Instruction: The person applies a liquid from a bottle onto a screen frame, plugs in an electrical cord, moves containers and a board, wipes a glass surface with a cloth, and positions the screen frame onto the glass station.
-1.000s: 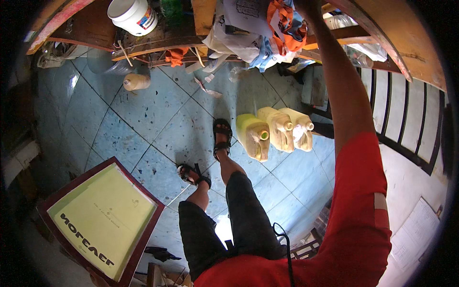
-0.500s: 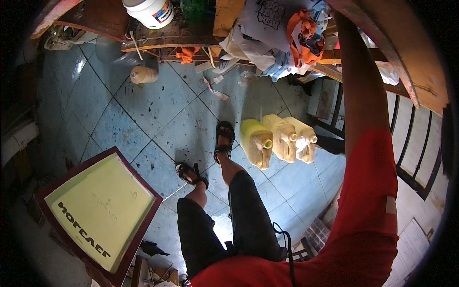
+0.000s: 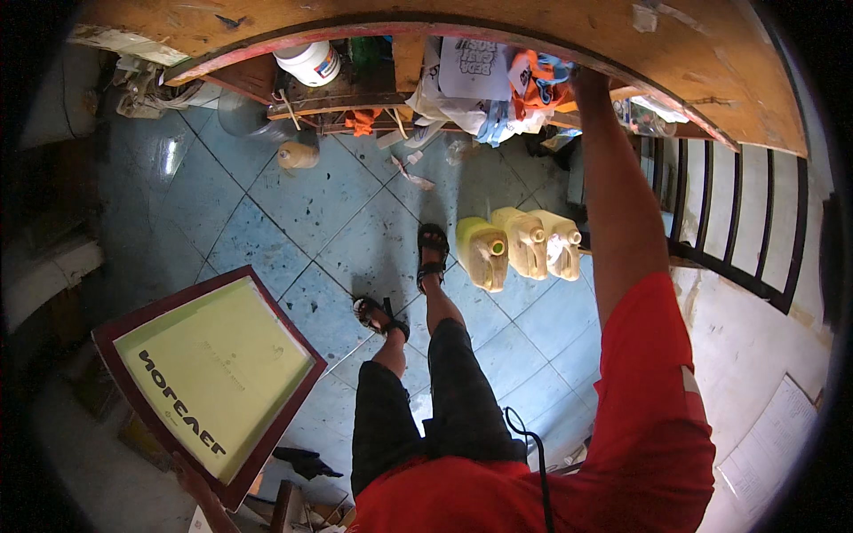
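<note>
At the lower left is a screen-printing frame (image 3: 213,382), with dark red wooden sides around a pale yellow-green mesh bearing dark lettering. My left hand (image 3: 189,477) grips its near lower side, with the fingers partly hidden beneath it. My right arm stretches forward to a shelf under the wooden tabletop. There my right hand (image 3: 590,82) is in shadow beside a bundle of orange and blue cloths (image 3: 538,84); its fingers cannot be made out. Left of the cloths, a pale printed sheet (image 3: 474,69) lies on white crumpled material.
The wooden tabletop (image 3: 426,19) curves across the top. A white bucket (image 3: 306,64) sits on the shelf. Three yellowish jugs (image 3: 526,244) stand on the blue tiled floor (image 3: 329,200), right of my feet. Black metal bars (image 3: 733,213) are at the right, and a pale bottle (image 3: 298,155) is farther left.
The view has shifted, showing more tabletop. My right hand, out of sight before, now shows beside the shelf cloths. My left hand has come into view on the frame, which appears lower and farther right.
</note>
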The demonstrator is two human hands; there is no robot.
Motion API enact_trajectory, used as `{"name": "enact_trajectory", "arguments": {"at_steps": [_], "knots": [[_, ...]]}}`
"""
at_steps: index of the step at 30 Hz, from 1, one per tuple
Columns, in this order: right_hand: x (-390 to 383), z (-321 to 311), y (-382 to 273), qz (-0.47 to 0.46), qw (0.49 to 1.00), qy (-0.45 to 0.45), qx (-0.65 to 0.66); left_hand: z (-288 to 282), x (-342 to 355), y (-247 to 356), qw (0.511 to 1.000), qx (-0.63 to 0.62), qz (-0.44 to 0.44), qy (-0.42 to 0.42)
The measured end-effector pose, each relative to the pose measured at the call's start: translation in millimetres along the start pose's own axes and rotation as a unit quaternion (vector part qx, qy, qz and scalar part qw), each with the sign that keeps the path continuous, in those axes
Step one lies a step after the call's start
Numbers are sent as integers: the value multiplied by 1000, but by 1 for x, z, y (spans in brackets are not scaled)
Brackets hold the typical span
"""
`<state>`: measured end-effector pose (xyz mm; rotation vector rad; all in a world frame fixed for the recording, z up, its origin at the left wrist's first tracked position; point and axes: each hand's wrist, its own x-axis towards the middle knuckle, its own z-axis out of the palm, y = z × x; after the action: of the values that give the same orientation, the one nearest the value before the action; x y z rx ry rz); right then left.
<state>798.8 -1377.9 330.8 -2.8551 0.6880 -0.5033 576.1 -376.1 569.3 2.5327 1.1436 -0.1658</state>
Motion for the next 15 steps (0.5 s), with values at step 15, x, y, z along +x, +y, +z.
{"name": "enact_trajectory", "arguments": {"at_steps": [15], "knots": [[-145,-141,-9,317,582,157,732,-24,-38,27,992,50,60,97]]}}
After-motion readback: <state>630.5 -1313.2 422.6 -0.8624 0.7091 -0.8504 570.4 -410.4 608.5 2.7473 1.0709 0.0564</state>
